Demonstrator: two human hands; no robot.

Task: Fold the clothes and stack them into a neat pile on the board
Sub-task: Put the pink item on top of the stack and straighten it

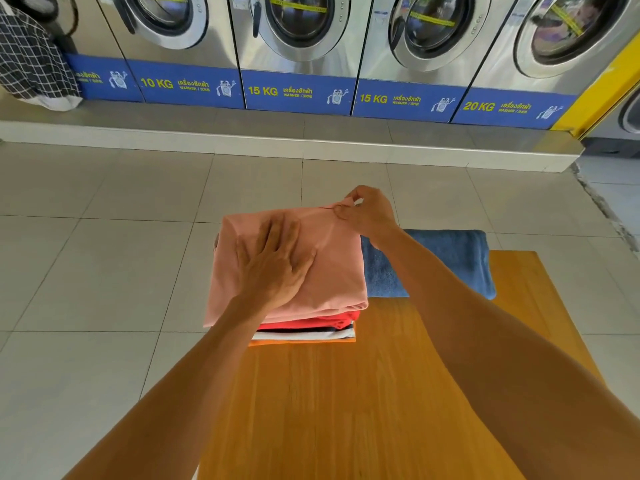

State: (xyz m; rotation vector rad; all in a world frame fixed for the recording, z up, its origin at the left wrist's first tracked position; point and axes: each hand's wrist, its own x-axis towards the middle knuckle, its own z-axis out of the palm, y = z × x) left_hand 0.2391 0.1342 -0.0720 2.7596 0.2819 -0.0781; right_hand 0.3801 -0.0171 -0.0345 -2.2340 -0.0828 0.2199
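Observation:
A folded pink shirt lies on top of a pile of folded clothes at the far left end of the wooden board. Red, striped and orange layers show under it. My left hand lies flat on the pink shirt, fingers spread. My right hand pinches the shirt's far right corner between thumb and fingers. A folded blue towel lies on the board just right of the pile, partly behind my right forearm.
A row of steel washing machines on a raised step stands beyond the tiled floor. A checked garment hangs at the far left. Bare board lies near me.

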